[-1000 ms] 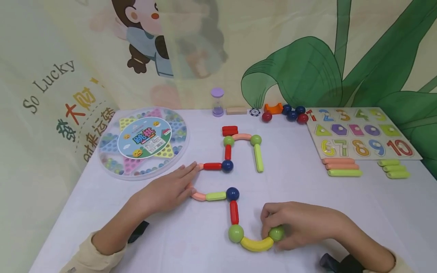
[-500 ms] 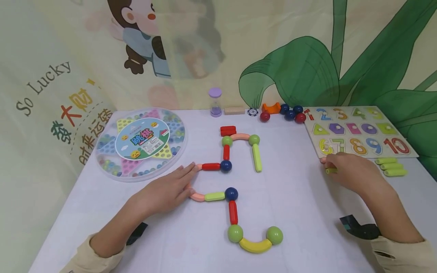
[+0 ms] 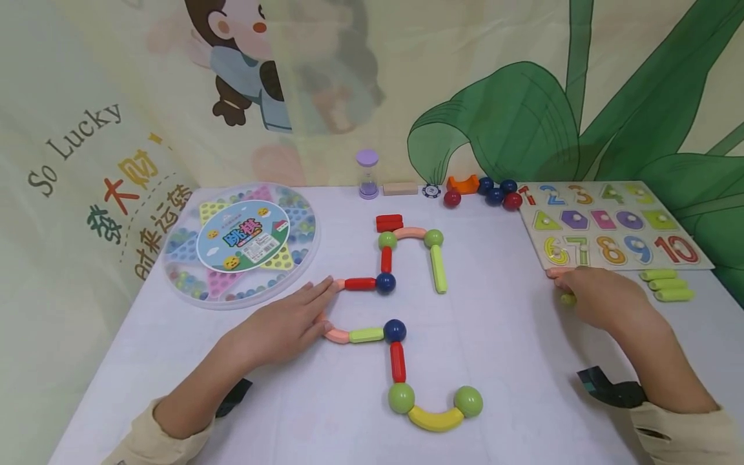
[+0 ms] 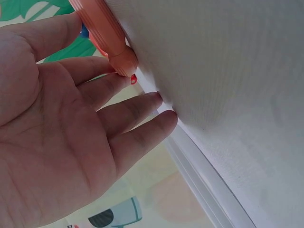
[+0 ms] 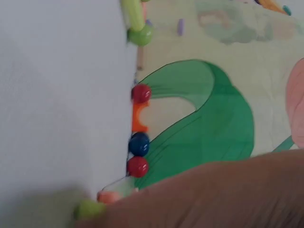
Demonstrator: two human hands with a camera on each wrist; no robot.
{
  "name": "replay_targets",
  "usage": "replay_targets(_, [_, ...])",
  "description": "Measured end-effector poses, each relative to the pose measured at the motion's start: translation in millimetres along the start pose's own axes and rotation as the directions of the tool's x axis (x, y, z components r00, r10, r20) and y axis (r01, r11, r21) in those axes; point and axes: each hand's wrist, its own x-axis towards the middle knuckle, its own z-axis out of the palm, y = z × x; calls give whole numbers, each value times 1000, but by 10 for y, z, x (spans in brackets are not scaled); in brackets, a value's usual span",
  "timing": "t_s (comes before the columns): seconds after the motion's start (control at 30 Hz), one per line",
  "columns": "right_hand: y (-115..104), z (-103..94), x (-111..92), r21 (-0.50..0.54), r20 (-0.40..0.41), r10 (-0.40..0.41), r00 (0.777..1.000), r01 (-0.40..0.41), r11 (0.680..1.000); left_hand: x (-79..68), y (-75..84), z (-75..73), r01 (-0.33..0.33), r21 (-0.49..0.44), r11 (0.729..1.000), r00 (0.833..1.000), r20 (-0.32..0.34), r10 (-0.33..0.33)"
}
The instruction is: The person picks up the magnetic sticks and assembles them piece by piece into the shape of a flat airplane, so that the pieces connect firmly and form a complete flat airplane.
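A chain of magnetic rods and balls lies on the white table. My left hand rests with straight fingers on the chain's left bend, its fingertips at a curved pink rod and partly covering it. Nearby are a red rod, a green rod and two blue balls. At the chain's near end a yellow curved rod joins two green balls. My right hand is at the right, its fingers pinching a light green rod, mostly hidden under them. A pink rod lies just beyond the fingertips.
A number puzzle board lies behind the right hand, with several short green rods beside it. Red and blue balls, an orange piece and an hourglass line the back. A round marble game sits at left.
My right hand has left the green ball at the yellow rod and moved right to the rods by the puzzle board. The green rod there has shifted slightly nearer. The left hand stays put.
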Motion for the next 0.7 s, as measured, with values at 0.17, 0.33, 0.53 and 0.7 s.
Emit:
replay_targets(0.17, [-202, -16, -42, 199, 27, -142, 989, 134, 971, 1, 2, -4, -2, 2, 1000, 1000, 3, 2])
replay_targets(0.33, [-566, 107, 48, 668, 47, -292, 955, 188, 720, -6, -2, -12, 1, -2, 1000, 1000, 1, -1])
replay_targets(0.53, [-883, 295, 134, 878, 86, -385, 919, 113, 466, -4, 0, -13, 9, -3, 1000, 1000, 7, -9])
replay_targets(0.7, [-952, 338, 108, 892, 121, -405, 906, 79, 444, -3, 9, -14, 15, -6, 1000, 1000, 13, -15])
